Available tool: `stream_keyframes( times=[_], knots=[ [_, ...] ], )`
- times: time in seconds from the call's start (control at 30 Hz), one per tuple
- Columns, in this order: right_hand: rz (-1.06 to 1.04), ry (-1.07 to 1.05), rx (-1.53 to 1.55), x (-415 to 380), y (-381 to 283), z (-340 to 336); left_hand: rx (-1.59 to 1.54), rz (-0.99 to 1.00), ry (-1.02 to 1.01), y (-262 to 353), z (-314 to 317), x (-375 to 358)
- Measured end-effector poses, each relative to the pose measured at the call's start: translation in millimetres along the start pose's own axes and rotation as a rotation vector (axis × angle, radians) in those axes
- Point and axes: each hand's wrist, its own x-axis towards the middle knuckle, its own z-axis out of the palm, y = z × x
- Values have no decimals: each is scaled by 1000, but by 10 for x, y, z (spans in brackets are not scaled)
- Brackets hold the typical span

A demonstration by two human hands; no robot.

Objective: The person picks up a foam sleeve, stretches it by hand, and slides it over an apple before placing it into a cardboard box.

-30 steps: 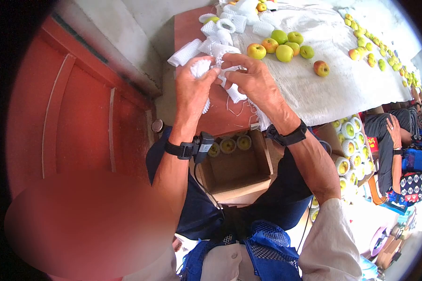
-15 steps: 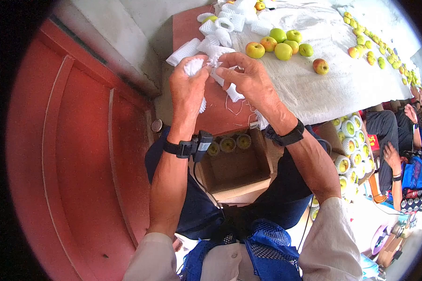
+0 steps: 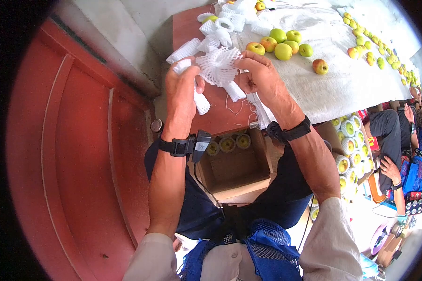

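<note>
Between my two hands a white foam net sleeve (image 3: pixel 219 66) is stretched wide, its mesh spread into a fan. My left hand (image 3: pixel 180 86) is closed on its left side and also has another folded foam net (image 3: pixel 201 103) hanging from the palm. The fingers of my right hand (image 3: pixel 262 77) pinch the right edge of the stretched sleeve. More foam nets (image 3: pixel 220 35) lie just beyond my hands on the red tabletop (image 3: pixel 220 110). Several green and red apples (image 3: pixel 283 51) rest on the white cloth to the right.
Below the table edge, an open cardboard box (image 3: pixel 234 171) holds a row of sleeved apples (image 3: pixel 227 144). Another box of sleeved apples (image 3: pixel 351 145) stands at right, beside a seated person (image 3: pixel 394 164). A red door (image 3: pixel 84 154) is at left. Loose apples line the white cloth (image 3: pixel 314 93).
My hands have moved apart, and the bunched foam net between them is now pulled open. The person at right has shifted a hand slightly.
</note>
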Motion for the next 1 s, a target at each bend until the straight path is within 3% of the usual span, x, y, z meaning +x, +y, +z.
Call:
stream_keyframes(
  times=[0.3, 0.73, 0.93, 1.0],
  knots=[
    [89, 15, 185, 53, -8, -22, 76, 63, 30, 90, 55, -51],
    [61, 1, 178, 15, -31, -35, 85, 104, -15, 66, 91, -56],
    [116, -69, 32, -7, -42, -44, -7, 62, -19, 82, 39, -29],
    [8, -165, -304, 12, 5, -87, -26, 56, -19, 60, 21, -1]
  ],
)
